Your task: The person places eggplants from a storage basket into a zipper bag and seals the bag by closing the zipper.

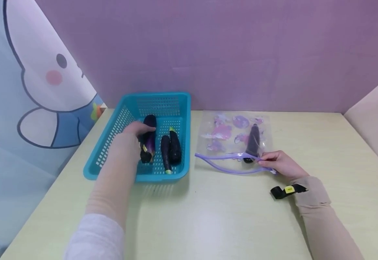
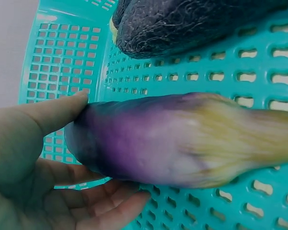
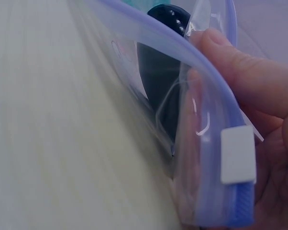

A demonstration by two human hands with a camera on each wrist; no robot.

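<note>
My left hand (image 1: 136, 130) reaches into the blue-green basket (image 1: 159, 178) and grips a purple eggplant (image 2: 153, 141) by its dark rounded end, thumb on one side and fingers on the other. Its pale yellowish stem end points away from the palm. Two other dark eggplants (image 1: 175, 148) lie beside it in the basket. On the right, my right hand (image 1: 281, 164) pinches the lilac zip edge of a clear printed bag (image 1: 205, 141) near the white slider (image 3: 238, 155). The bag's mouth gapes, and one dark eggplant (image 1: 253, 139) lies inside.
Basket and bag rest side by side on a pale wooden table (image 1: 208, 224). A purple cloth backdrop (image 1: 224, 54) rises behind the table, and a blue cartoon-print curtain (image 1: 0, 144) hangs at the left. A black strap (image 1: 281, 192) is around the right wrist.
</note>
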